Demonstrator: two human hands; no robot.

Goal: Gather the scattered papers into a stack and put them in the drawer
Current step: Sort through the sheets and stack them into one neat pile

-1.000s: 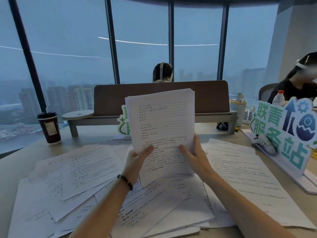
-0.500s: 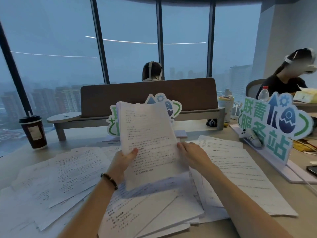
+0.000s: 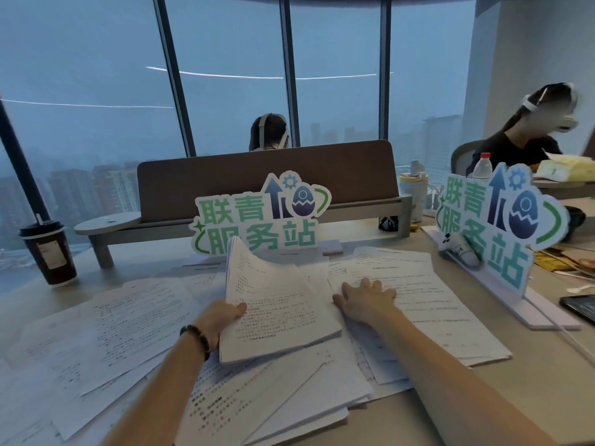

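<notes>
At desk centre, thick white printed paper stack point(image 3: 277, 304) gripped by left hand point(image 3: 222, 320), sagging onto loose sheets point(image 3: 128, 317). Right hand point(image 3: 367, 300) open, flat on right-side white pages point(image 3: 428, 300), likely to gather them. No drawer visible.

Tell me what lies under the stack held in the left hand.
The stack, gripped by the left hand, rests on more loose sheets fanned over the desk. What those sheets cover is hidden.

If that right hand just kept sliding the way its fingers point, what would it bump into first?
Probably nothing soon: the right hand lies flat on loose papers, fingers pointing away across them. Beyond lie more sheets, then bare desk; depth is uncertain.
</notes>
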